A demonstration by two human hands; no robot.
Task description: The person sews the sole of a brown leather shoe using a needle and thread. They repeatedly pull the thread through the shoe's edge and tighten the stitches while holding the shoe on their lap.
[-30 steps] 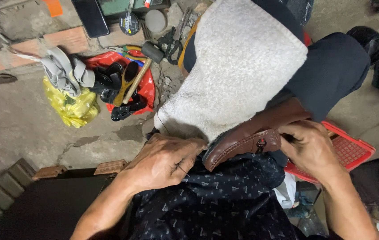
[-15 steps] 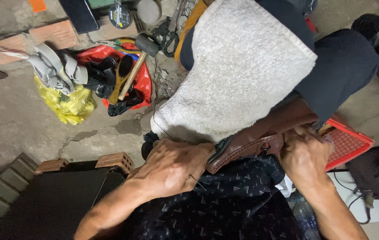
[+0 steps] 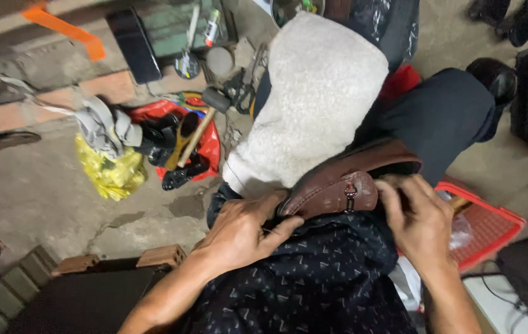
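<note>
Two hands pin a brown leather boot with a side zip [image 3: 338, 185] across the lap: left hand [image 3: 242, 232] presses the heel end, right hand [image 3: 422, 219] grips the shaft, the fleecy grey-white cloth [image 3: 313, 105] shielding the knee.

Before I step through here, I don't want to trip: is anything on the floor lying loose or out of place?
Yes. Brushes and a hammer lie jumbled on a red bag beside a crumpled yellow bag, and the concrete floor there is cracked. Both hands hold a brown shoe.
</note>
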